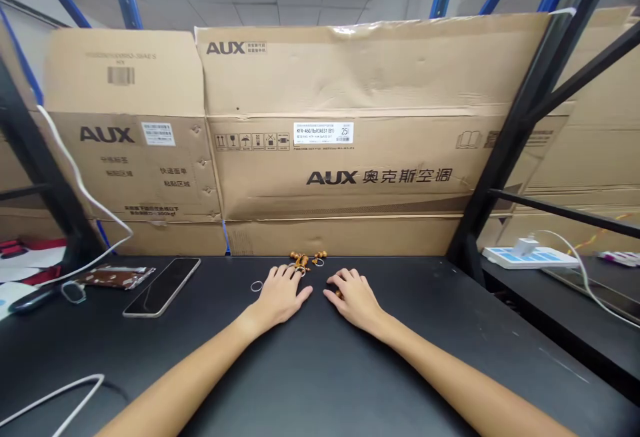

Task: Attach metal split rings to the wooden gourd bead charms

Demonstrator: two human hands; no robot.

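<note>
Both my hands rest palm down on a black table [310,370]. My left hand [280,294] lies flat with its fingers stretched toward a small pile of brown wooden charms with metal rings [305,260] near the cardboard wall. A loose metal ring [257,286] lies just left of that hand. My right hand [354,297] has its fingers curled down onto the table; a small brown piece shows at its thumb, too small to name.
Large AUX cardboard boxes [350,137] wall off the back of the table. A phone [163,285] lies face up at the left, beside a brown packet [114,276] and white cables [75,184]. A black rack post [505,150] and a power strip [530,256] stand at the right.
</note>
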